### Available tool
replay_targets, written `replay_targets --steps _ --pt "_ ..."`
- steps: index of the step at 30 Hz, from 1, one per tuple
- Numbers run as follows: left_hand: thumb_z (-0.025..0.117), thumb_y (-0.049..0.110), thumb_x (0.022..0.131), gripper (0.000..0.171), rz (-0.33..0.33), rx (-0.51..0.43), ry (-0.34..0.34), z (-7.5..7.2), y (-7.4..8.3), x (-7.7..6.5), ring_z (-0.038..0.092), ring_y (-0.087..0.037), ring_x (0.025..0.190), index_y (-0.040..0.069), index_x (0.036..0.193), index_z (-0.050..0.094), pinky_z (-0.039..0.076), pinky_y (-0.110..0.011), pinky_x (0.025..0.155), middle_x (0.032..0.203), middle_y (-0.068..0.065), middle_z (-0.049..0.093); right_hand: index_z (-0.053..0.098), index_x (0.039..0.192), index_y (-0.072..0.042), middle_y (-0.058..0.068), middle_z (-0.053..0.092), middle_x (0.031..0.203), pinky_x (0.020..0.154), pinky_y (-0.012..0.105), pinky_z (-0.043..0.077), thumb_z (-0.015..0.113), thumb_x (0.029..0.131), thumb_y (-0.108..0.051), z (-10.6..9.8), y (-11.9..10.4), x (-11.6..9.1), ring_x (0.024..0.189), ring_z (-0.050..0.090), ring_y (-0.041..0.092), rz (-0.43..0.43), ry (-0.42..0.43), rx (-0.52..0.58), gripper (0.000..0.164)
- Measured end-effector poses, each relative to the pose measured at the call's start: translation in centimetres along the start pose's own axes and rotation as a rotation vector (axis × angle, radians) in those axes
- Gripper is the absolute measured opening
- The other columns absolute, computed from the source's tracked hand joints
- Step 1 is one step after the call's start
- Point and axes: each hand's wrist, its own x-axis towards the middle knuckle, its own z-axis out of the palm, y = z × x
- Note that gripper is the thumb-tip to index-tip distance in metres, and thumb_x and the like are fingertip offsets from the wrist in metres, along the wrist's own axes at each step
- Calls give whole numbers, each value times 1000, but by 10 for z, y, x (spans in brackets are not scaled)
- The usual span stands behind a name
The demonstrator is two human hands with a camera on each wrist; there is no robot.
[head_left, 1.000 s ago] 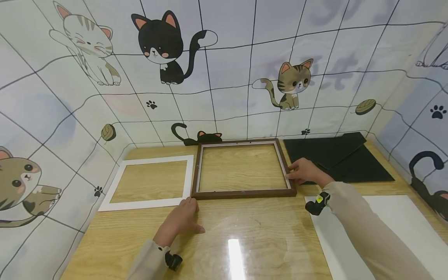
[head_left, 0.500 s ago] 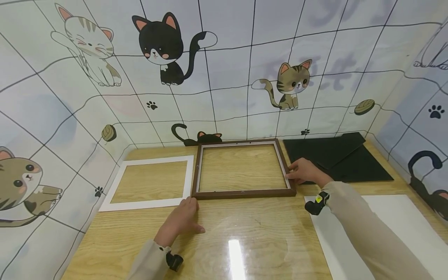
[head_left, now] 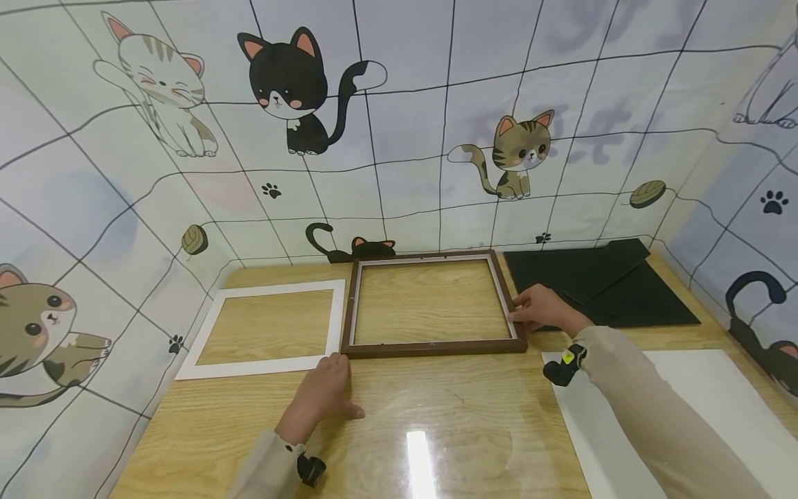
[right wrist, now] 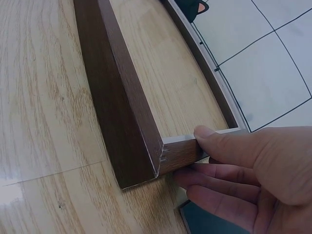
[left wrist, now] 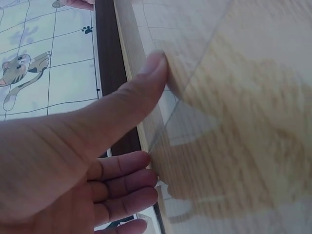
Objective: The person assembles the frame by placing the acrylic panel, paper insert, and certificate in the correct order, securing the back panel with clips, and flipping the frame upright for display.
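A brown picture frame point(head_left: 436, 348) with a pale inner edge lies flat at the back of the wood-grain table. My right hand point(head_left: 545, 308) pinches its right side near the front corner; the right wrist view shows the thumb point(right wrist: 209, 134) on top and the fingers below. My left hand point(head_left: 323, 391) rests by the frame's front left corner, where the white mat point(head_left: 262, 364) meets it. In the left wrist view the left thumb point(left wrist: 141, 83) stretches away from loosely bent fingers, with nothing between them.
Black boards point(head_left: 598, 291) lie overlapped to the right of the frame, behind my right forearm. A white sheet point(head_left: 698, 388) lies at the front right, partly under my sleeve. A cat-printed wall covering point(head_left: 405, 187) rises right behind the frame and encloses the sides.
The whole head view has shifted down slightly. Both hands stay in the same places at the frame.
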Motion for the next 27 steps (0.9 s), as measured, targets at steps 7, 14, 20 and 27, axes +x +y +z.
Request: replay_targets --steps 7,14,20,27 --pt "84 40 58 68 6 -40 10 2 0 -1 40 -21 76 -4 94 47 42 -36 68 82 -6 39 41 123 22 31 58 104 63 36 54 66 85 -12 0 2 -1 72 65 25 -10 0 -2 57" --pt "85 35 59 60 15 -109 9 3 -1 0 38 -20 76 1 89 45 41 -35 65 82 -4 37 42 123 21 31 58 105 63 36 54 66 85 -12 0 3 -2 73 65 26 -11 3 -5 55" --pt "85 34 60 60 8 -159 -20 4 -3 1 40 -20 78 1 92 46 41 -36 69 84 -4 39 42 123 21 31 57 106 64 36 54 66 85 -12 0 4 -2 73 65 25 -9 5 -13 56" --pt "88 27 56 64 -48 -336 -23 6 -9 2 43 -21 80 -3 97 49 42 -38 72 85 -6 45 42 123 21 32 57 106 63 35 54 65 85 -12 0 0 -4 73 65 25 -16 10 -23 55"
